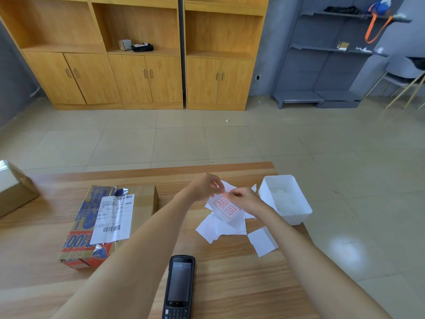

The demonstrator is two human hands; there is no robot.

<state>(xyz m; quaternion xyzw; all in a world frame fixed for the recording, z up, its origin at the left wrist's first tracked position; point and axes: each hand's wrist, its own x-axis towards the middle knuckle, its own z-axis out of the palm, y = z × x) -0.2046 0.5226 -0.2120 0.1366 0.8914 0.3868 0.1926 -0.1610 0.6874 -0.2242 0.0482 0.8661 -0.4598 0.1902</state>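
Observation:
A white sticker sheet with red printed characters (pixel 226 208) hangs just above a loose pile of white paper slips (pixel 218 227) on the wooden table (pixel 230 272). My left hand (pixel 204 186) pinches its top edge from the left. My right hand (pixel 245 199) pinches the same top edge from the right, fingertips almost meeting the left ones. Left of my arms, a taped cardboard parcel (pixel 108 224) lies flat with a white shipping label (pixel 113 217) facing up.
A black handheld scanner (pixel 179 286) lies at the near edge between my forearms. A white plastic bin (pixel 285 199) with crumpled white paper stands at the table's right edge. Another cardboard box (pixel 13 187) sits far left. Wooden cabinets (pixel 147 65) line the far wall.

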